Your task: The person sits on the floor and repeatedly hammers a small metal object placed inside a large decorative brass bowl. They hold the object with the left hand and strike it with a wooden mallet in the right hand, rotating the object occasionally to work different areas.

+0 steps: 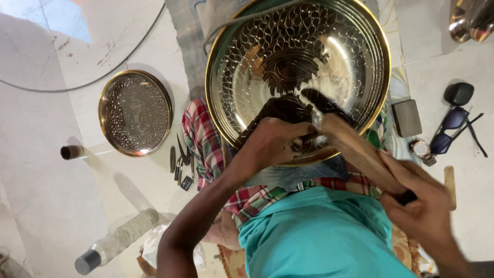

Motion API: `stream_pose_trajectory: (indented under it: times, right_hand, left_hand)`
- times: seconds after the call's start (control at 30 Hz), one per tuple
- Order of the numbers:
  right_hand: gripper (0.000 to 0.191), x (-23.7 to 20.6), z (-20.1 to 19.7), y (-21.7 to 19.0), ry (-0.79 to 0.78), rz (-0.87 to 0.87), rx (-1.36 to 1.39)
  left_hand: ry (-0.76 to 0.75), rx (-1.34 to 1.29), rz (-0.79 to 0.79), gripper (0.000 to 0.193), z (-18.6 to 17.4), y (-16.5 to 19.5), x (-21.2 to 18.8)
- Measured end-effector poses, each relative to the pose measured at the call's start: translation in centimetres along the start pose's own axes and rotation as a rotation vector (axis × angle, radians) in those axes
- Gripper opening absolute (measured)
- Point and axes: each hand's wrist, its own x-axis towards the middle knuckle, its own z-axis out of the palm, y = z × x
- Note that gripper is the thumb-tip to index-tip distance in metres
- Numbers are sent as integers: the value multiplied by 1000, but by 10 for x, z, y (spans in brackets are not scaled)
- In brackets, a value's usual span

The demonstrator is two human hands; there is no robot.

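Left hand (272, 141) pinches small punch against brass plate (296, 72) (pattern nearly full); right hand (422, 206) grips wooden mallet (355, 152).

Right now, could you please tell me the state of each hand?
Left hand: closed on a small tool, hard to identify, against the large engraved golden metal plate.
Right hand: closed on a wooden mallet handle.

Under my left hand (270, 141) the big metal tray (298, 77) gleams, glossy, with chased leaf patterns and a brass-coloured rim. My right hand (422, 206) grips a smooth wooden mallet (355, 149). The checked cloth (203, 139) looks soft and matt.
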Motion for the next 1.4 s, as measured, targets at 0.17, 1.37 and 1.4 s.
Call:
stream_pose_trajectory:
  times: [0.17, 1.37, 1.4]
  right_hand:
    - [70, -37, 36, 36, 286, -52, 18]
    - [76, 134, 27, -136, -430, -373, 176]
    - [77, 134, 24, -128, -382, -382, 93]
  left_hand:
    - [29, -112, 308, 30, -30, 17, 11]
    - [1028, -333, -143, 30, 29, 43, -20]
    - [1027, -368, -139, 23, 29, 43, -19]
